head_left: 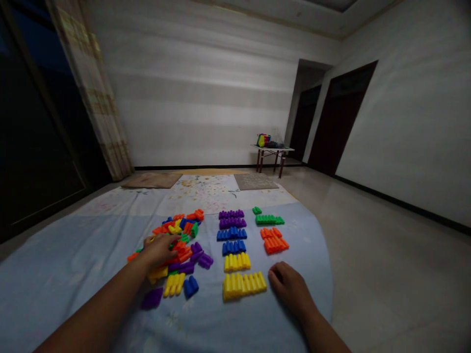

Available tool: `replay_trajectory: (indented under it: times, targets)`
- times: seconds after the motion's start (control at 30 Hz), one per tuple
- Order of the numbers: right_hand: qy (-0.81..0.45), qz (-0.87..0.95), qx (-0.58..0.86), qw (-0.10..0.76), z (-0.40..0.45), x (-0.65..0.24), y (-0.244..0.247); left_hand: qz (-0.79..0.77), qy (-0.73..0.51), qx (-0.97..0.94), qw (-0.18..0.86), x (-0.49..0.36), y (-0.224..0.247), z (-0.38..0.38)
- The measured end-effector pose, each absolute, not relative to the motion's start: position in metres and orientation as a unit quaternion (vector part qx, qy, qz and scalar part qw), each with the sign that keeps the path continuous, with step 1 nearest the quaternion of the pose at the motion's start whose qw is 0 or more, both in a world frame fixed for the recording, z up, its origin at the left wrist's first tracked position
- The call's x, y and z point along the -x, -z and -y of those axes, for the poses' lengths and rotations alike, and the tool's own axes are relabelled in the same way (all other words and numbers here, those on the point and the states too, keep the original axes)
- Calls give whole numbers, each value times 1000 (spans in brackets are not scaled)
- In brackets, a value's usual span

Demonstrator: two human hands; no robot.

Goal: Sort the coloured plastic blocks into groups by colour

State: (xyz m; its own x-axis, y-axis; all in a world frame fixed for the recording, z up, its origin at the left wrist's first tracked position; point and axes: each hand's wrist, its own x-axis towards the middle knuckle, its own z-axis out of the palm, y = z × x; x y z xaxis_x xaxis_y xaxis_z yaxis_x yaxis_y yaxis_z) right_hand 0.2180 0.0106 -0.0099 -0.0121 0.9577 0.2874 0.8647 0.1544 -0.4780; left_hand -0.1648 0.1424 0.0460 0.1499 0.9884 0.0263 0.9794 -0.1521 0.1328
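"Head view: how's the left hand (161,251) posed?"
"Palm down over the mixed plastic pieces (183,252); I can't tell its grip."
"And the right hand (290,284)?"
"Loosely closed, resting on the tablecloth (206,323) beside the front yellow row (245,285)."

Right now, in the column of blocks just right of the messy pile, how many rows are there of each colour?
Purple rows: 2
Blue rows: 2
Yellow rows: 2
Total: 6
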Motion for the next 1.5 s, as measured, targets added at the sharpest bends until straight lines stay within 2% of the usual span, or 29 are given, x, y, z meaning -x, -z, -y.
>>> replay_trajectory:
  times: [0.23,0.47,0.7,0.93,1.5]
  targets:
    - [-87,697,651,287,-11,-216,7,-663,-111,-739,46,156,-56,-151]
    - [-97,687,658,294,-12,-215,5,-552,-208,-798,122,61,-77,-143]
    - [-100,678,662,303,-13,-214,5,-478,-179,-849,135,-41,-69,-150]
    - [-103,670,666,310,-14,-212,7,-485,-168,-844,159,-95,-58,-168]
    - [-116,667,661,323,-16,-213,10,-460,-141,-858,178,-117,-38,-189]
